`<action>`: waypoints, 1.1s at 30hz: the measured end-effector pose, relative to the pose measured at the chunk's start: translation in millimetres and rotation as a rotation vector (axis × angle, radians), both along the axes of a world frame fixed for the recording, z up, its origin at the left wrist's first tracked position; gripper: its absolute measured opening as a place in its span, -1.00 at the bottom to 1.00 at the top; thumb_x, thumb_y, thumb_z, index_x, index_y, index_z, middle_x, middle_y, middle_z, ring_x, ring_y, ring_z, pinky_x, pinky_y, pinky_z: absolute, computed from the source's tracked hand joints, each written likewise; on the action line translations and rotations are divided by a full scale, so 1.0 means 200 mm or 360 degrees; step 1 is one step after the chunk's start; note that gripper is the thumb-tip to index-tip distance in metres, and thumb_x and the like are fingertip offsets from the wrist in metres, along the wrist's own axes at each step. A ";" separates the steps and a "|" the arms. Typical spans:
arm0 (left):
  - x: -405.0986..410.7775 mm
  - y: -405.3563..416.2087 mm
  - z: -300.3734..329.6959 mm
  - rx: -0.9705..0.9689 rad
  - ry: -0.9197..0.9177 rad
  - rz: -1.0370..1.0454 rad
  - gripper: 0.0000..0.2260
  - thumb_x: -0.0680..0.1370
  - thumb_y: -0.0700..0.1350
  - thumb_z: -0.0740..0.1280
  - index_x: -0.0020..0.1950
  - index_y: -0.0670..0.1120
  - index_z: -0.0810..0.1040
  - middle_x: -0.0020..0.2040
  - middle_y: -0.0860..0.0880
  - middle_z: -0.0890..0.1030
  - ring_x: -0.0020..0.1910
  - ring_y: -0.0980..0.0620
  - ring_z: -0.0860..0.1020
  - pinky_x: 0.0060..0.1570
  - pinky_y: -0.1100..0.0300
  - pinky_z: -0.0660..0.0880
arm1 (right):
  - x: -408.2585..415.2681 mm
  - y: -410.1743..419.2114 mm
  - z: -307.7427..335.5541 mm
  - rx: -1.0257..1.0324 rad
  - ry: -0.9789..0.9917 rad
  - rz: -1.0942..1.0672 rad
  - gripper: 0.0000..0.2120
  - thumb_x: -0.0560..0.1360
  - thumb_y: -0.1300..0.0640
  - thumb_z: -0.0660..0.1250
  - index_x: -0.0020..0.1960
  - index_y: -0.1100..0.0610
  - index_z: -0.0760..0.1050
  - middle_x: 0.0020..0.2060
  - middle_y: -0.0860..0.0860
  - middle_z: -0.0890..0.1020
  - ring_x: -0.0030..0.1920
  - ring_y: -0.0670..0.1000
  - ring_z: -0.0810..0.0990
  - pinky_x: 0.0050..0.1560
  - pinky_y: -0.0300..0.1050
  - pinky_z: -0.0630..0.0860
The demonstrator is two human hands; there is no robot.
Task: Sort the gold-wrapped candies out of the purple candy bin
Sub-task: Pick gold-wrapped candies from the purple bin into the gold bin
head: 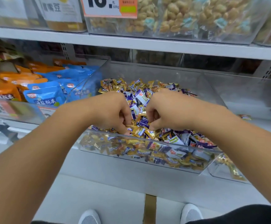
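Blue snack packets [50, 92] and orange ones [10, 88] fill the neighbouring shelf bin beside a clear candy bin [147, 157] heaped with gold-wrapped candies [138, 130] and purple ones [143, 122]. Both hands reach in knuckles-up: left hand [113, 110] and right hand [162, 109] each pinch gold wrappers near the front wall.
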State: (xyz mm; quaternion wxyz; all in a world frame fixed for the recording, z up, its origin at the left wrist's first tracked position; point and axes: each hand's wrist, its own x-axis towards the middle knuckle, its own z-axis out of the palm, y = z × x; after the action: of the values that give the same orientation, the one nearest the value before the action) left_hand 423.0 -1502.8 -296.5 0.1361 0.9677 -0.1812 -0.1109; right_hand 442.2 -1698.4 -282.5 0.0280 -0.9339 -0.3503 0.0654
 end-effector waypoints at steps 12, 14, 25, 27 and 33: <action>-0.04 0.06 0.02 -0.0256 0.0125 0.0014 -0.79 0.59 -0.16 0.28 -0.07 0.16 0.59 -0.24 0.05 0.66 -0.33 0.03 0.57 -0.25 0.10 0.55 | -0.07 -0.06 0.10 -0.0199 0.0162 0.0184 -0.76 0.47 -0.03 0.49 0.14 -0.12 0.66 -0.05 -0.19 0.62 -0.03 -0.15 0.56 0.02 -0.16 0.49; -0.04 0.05 0.03 -0.0315 0.0157 0.0034 -0.79 0.59 -0.22 0.21 -0.09 0.03 0.58 -0.28 0.00 0.64 -0.43 0.09 0.45 -0.39 0.19 0.44 | -0.07 -0.03 0.06 -0.0373 0.0185 0.0175 -0.65 0.44 -0.01 0.52 0.21 -0.16 0.61 -0.01 -0.19 0.56 -0.01 -0.11 0.51 0.02 -0.11 0.47; -0.02 -0.01 -0.01 0.0074 0.0163 0.0046 -0.64 0.28 0.30 0.52 -0.22 0.05 0.61 -0.47 0.25 0.50 -0.42 0.25 0.44 -0.32 0.28 0.34 | 0.01 -0.05 0.03 0.0384 0.0159 -0.0119 -0.57 0.64 -0.06 0.26 -0.29 0.18 0.34 -0.41 0.05 0.43 -0.41 0.06 0.37 -0.32 -0.04 0.36; -0.01 0.00 -0.02 0.0078 0.0151 0.0017 -0.70 0.29 0.24 0.55 -0.20 0.06 0.64 -0.47 0.27 0.50 -0.41 0.28 0.45 -0.33 0.31 0.33 | -0.01 -0.06 0.01 0.0737 0.0677 -0.0352 -0.64 0.64 -0.04 0.26 -0.25 0.13 0.36 -0.42 0.06 0.42 -0.45 0.00 0.40 -0.42 -0.12 0.38; 0.00 0.03 -0.02 -0.0007 0.0106 -0.0055 -0.80 0.47 0.08 0.48 -0.23 0.02 0.55 -0.43 0.13 0.43 -0.46 0.20 0.37 -0.34 0.27 0.34 | -0.03 -0.04 0.04 0.1849 0.1841 -0.0925 -0.93 0.55 0.18 0.37 -0.02 0.19 0.55 -0.36 0.10 0.63 -0.45 -0.07 0.61 -0.51 -0.27 0.55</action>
State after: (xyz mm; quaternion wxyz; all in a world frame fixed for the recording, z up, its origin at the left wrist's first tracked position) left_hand 423.1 -1497.7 -300.4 0.1424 0.9599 -0.1934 -0.1448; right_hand 436.5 -1706.8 -274.2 0.6895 -0.6443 -0.0067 0.3308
